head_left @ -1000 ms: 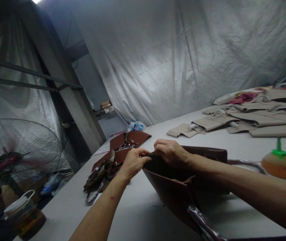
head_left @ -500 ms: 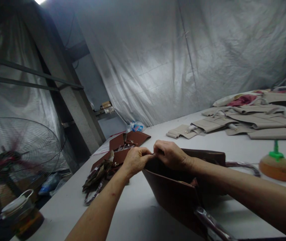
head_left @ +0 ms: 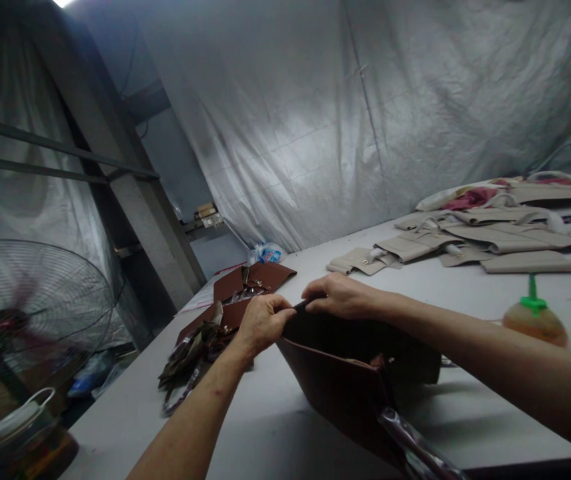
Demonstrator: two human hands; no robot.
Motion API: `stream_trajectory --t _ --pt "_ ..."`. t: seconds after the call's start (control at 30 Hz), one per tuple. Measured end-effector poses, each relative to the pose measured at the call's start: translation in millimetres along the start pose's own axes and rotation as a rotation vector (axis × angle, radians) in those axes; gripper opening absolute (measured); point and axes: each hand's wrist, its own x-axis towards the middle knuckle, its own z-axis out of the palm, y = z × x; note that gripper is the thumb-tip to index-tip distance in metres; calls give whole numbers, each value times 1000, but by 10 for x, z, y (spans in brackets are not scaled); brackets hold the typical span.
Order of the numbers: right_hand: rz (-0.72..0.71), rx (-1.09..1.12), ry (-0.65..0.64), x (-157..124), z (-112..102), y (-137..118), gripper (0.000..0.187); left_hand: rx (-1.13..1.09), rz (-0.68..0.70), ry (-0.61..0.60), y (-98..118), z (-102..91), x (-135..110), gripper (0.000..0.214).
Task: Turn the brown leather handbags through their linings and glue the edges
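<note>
Open dark-brown leather-like bag (head_left: 333, 383), rim held
Left hand (head_left: 264, 323) and right hand (head_left: 343, 295) clamp fingers on its rim; glossy plastic-wrapped handle (head_left: 409, 440) lies below the fingers.

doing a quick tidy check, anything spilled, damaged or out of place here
No spill shows, nor clear damage on the brown bag. Only the crumpled heap beside the left hand looks untidy: it's tangled, while the beige pieces lie flatter.

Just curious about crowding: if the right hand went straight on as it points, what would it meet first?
Likely the left hand, at the rim of the brown bag, though depth is unclear.
</note>
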Motion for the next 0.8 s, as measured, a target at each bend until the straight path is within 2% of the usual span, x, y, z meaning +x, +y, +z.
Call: stream_trajectory --t 0.07,0.17,0.27,0.33,0.47,0.6,0.7,0.8 --pt "-23 -139 24 11 68 -6 23 -3 -3 1 -14 6 0 18" --pt "15 -258 104 60 150 -29 23 -6 -4 -18 -16 -2 5 16" --pt "30 -223 128 97 188 -53 22 -11 -42 -77 14 -28 29 13" --pt "26 -190 111 107 183 -56 22 0 -71 -118 47 -42 55 20" --pt "6 -129 25 79 63 -23 27 53 -32 -113 101 -42 98 24" --pt "32 -79 29 -25 -114 -13 36 68 -28 -67 119 -13 105 22" --pt "17 -241 -16 -96 -107 -62 31 82 -26 -48 139 10 94 21" --pt "29 -438 -25 -92 31 -94 28 114 -20 -31 170 25 80 19"
